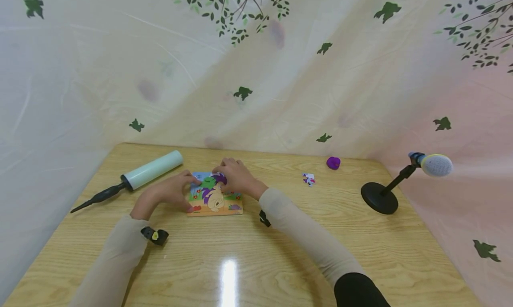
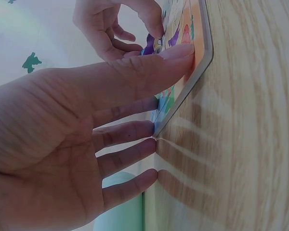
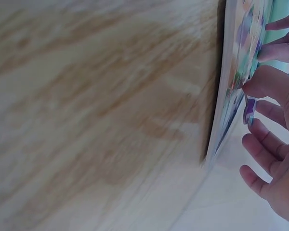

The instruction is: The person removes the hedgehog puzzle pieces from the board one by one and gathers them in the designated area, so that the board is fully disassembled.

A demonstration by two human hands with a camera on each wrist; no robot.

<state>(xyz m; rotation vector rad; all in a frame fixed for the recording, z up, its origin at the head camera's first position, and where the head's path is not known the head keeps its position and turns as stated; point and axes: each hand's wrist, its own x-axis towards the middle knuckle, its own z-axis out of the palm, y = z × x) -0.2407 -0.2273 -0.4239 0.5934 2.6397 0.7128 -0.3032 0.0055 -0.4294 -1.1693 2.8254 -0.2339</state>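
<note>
A jigsaw puzzle board (image 1: 224,212) with a cartoon pony picture lies flat on the wooden table. My left hand (image 1: 172,190) rests at its left side. In the left wrist view the left thumb (image 2: 176,55) presses on the near left corner, and the other fingers stretch straight toward the left edge. Over the upper right part of the board is my right hand (image 1: 239,179). Its thumb and fingers pinch a small purple and white puzzle piece (image 3: 249,110), held tilted at the board's surface. Part of the picture is hidden by the right hand.
A loose puzzle piece (image 1: 308,179) lies to the right, with a small purple toy (image 1: 333,163) behind it. A microphone on a black stand (image 1: 380,198) is at far right. Left of the board lies a pale green hand pump (image 1: 154,169). A printed cloth (image 1: 280,98) hangs behind the table.
</note>
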